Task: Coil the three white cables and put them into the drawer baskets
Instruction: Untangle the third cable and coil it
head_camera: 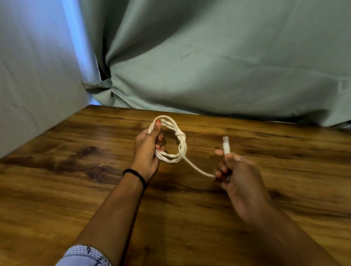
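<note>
I work over the wooden table (pixel 92 197), with a green curtain (pixel 227 56) hanging behind its far edge. No drawer and no basket are in view, and only one white cable (pixel 179 148) shows; I cannot tell where the other two are.

My left hand (pixel 147 149) holds the coil above the table, fingers curled through the loops and the thumb pressed along the upper arc. The coil stands roughly upright, open face toward me, its turns bound at the right side by several wraps of the free tail.

The tail leaves the bottom right of the coil and runs down and to the right into my right hand (pixel 235 174), which is the nearer hand to the loose end. That hand's fingers are curled round the tail just below the connector (pixel 226 145), which points up and away out of the fist. The tail's long axis therefore lies diagonally between the hands, slightly slack.

My judgement: the next wrap or tuck depends on passing the connector back left through the coil's opening.

The tail's path inside my right fist is hidden. The connector is blurred.
</note>
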